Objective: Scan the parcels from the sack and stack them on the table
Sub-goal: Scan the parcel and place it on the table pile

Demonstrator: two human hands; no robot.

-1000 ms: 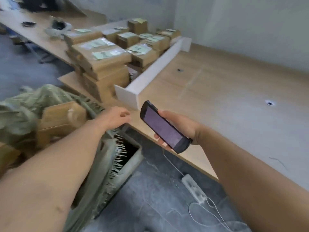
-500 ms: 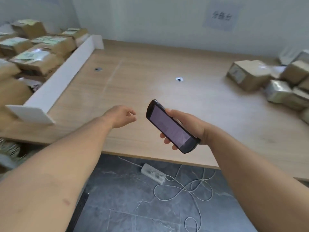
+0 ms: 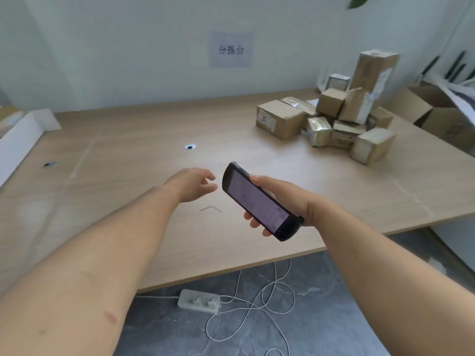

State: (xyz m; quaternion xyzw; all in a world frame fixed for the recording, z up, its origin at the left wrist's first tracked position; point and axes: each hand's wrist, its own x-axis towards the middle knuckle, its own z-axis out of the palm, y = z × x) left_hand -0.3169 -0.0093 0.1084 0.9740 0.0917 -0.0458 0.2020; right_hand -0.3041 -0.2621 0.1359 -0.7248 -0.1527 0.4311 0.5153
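Parcels (image 3: 280, 119) have swung nearer centre, while right hand (image 3: 290, 199) still grips scanner (image 3: 259, 204) and left hand (image 3: 192, 185) stays loose, empty.

Power strip (image 3: 200, 301) and looped cord (image 3: 231, 302) lie on the floor (image 3: 321, 317); a probably paper sign (image 3: 230, 50) hangs above.

Our bare left arm stretched forward, left hand (image 3: 191, 185) empty, fingers loosely curled. Our right hand (image 3: 280, 199) grips black handheld scanner (image 3: 259, 204), thumb on upper edge, fingers wrapped beneath.
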